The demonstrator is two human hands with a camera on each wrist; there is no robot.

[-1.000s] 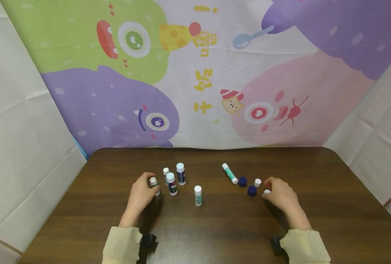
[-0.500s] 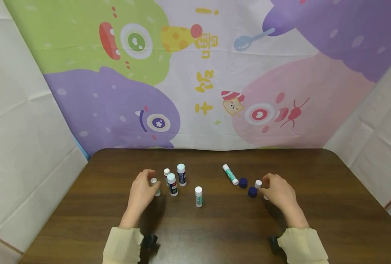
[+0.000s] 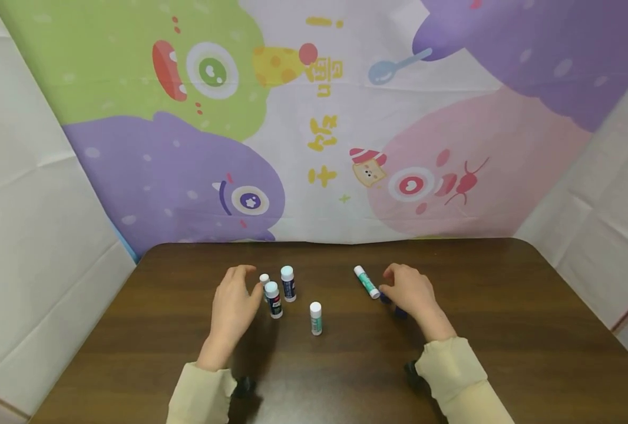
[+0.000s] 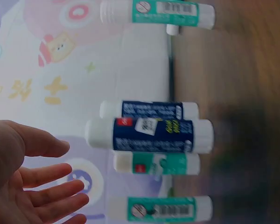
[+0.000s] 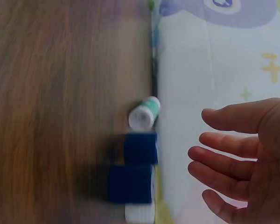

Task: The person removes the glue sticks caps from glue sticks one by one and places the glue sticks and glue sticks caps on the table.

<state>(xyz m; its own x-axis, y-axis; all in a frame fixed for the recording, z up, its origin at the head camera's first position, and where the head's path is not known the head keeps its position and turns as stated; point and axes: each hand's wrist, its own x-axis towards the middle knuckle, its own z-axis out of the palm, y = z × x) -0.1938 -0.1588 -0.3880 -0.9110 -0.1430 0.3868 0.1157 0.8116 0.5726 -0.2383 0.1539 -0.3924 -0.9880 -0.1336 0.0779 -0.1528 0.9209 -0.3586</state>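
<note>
My left hand (image 3: 234, 303) hovers with spread fingers at the left group of glue sticks; in the left wrist view its fingers hold nothing. Two navy glue sticks (image 3: 274, 303) and a green one (image 4: 172, 163) stand close together there. Another green glue stick (image 4: 161, 209), hidden behind my hand in the head view, stands at the group's outer end. My right hand (image 3: 410, 290), fingers loosely extended and apart from everything, is above two navy caps (image 5: 130, 184) and a white cap (image 5: 140, 213). A green glue stick (image 3: 367, 282) lies on its side just left of that hand.
A single green-and-white glue stick (image 3: 316, 324) stands upright between the hands. The dark wooden table (image 3: 335, 377) ends at the back against a cartoon-printed cloth (image 3: 314, 212). Pale cloth walls (image 3: 43, 194) flank it on both sides.
My right hand has moved left from beside the white caps to over the navy caps. The left hand has come off the outer glue stick, rising and shifting slightly right.
</note>
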